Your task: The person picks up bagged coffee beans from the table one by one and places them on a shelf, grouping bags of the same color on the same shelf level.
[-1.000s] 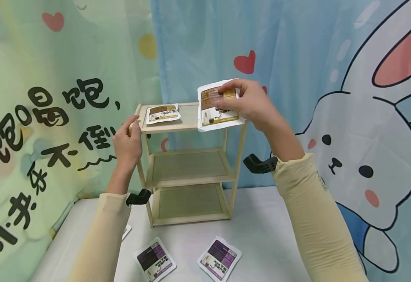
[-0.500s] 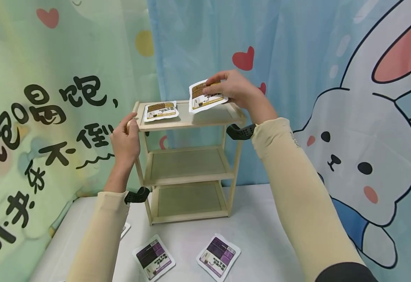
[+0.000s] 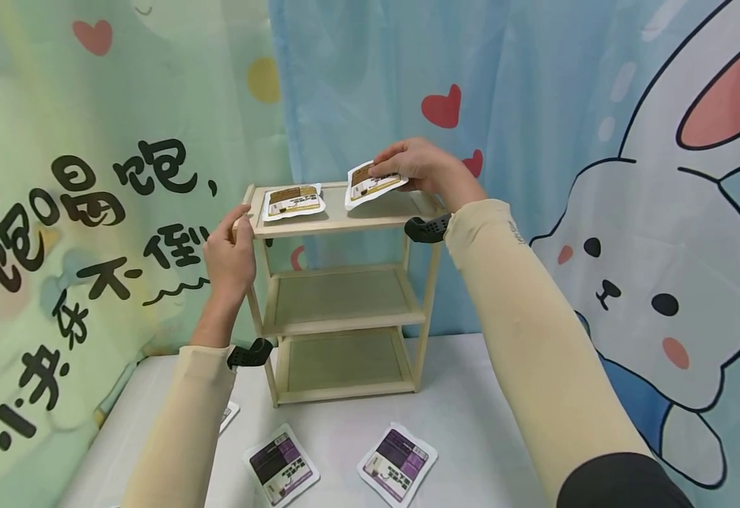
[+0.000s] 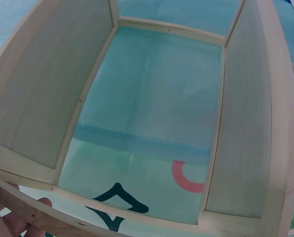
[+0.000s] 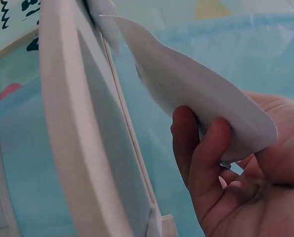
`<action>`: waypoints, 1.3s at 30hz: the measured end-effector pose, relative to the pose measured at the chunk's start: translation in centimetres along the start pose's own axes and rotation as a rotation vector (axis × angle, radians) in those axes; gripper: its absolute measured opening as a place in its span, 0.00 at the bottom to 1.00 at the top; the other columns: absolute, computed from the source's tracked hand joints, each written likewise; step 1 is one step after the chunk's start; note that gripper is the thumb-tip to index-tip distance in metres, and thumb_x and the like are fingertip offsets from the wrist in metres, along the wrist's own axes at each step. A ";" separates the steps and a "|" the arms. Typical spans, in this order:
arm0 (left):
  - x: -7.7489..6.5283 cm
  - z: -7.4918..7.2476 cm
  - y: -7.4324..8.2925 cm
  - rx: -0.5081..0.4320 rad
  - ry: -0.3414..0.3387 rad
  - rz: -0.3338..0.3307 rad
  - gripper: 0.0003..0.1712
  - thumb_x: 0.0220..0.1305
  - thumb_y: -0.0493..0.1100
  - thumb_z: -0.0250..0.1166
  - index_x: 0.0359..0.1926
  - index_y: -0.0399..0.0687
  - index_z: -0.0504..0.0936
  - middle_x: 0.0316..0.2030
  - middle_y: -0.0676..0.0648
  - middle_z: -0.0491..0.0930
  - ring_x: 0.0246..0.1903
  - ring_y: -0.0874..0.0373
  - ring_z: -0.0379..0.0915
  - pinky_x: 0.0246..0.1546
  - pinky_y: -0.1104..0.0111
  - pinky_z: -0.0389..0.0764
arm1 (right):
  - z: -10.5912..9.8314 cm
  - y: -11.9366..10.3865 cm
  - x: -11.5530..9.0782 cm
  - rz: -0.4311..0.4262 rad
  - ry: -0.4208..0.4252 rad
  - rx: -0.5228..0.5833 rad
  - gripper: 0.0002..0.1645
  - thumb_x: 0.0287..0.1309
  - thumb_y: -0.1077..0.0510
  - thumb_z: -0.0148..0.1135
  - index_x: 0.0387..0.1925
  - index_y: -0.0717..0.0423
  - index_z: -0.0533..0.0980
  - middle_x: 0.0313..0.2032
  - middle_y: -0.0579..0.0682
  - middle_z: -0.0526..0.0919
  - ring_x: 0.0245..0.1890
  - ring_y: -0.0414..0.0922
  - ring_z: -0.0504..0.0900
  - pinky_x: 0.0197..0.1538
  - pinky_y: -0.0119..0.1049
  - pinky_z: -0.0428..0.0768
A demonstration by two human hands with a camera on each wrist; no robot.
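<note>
My right hand pinches a flat white food pouch with a brown and gold label, over the right half of the wooden rack's top shelf. The pouch tilts, its lower edge close over the shelf; its plain white back faces the right wrist camera, fingers curled against it. A matching brown-labelled pouch lies on the left half of that shelf. At the rack's upper left corner, my left hand grips the frame; its fingertips show behind the wood in the left wrist view.
The rack's middle shelf and bottom shelf are below. Two purple-labelled pouches lie on the white table in front. Another packet is partly hidden by the left forearm. A printed curtain hangs close behind.
My right hand has brought the pouch down and slightly left, from in front of the rack to over the top shelf, tipping it flatter. The left hand keeps its grip on the corner.
</note>
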State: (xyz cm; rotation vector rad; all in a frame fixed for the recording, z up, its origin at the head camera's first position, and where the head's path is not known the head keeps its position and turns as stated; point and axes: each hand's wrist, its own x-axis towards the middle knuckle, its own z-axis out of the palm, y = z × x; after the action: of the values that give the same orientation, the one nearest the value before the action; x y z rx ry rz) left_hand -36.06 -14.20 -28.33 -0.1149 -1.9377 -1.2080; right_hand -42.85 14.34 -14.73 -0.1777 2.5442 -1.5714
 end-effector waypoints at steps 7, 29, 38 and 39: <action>0.0 0.0 -0.1 -0.007 -0.009 0.005 0.22 0.70 0.48 0.49 0.57 0.51 0.82 0.12 0.52 0.56 0.12 0.62 0.48 0.15 0.67 0.54 | 0.2 1.0 0.7 0.024 0.018 0.018 0.28 0.59 0.57 0.66 0.61 0.55 0.74 0.52 0.53 0.75 0.41 0.43 0.79 0.39 0.33 0.76; 0.0 0.4 -0.2 -0.004 -0.010 0.006 0.21 0.69 0.48 0.50 0.56 0.51 0.83 0.12 0.52 0.56 0.13 0.62 0.49 0.15 0.66 0.54 | -1.1 1.5 -1.0 0.049 0.112 -0.217 0.33 0.60 0.50 0.66 0.65 0.55 0.71 0.53 0.52 0.71 0.16 0.39 0.65 0.24 0.31 0.67; 0.2 0.8 0.1 -0.008 -0.010 0.008 0.22 0.69 0.49 0.50 0.56 0.52 0.83 0.12 0.52 0.56 0.12 0.64 0.47 0.15 0.66 0.54 | -3.2 2.2 -2.7 0.005 0.127 -0.204 0.29 0.62 0.50 0.63 0.61 0.59 0.72 0.49 0.55 0.71 0.18 0.40 0.74 0.28 0.32 0.75; 0.3 0.8 0.1 -0.006 -0.009 0.007 0.22 0.69 0.49 0.50 0.56 0.52 0.83 0.12 0.52 0.56 0.12 0.64 0.47 0.15 0.66 0.54 | -3.4 2.3 -2.9 -0.003 0.127 -0.210 0.29 0.62 0.50 0.63 0.61 0.59 0.73 0.50 0.54 0.71 0.19 0.40 0.75 0.29 0.32 0.75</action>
State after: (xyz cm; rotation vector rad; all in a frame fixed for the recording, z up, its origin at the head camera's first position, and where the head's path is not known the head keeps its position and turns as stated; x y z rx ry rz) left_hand -36.70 -13.64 -28.24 -0.1311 -1.9402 -1.2107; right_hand -40.67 18.83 -15.13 -0.1071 2.8064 -1.3549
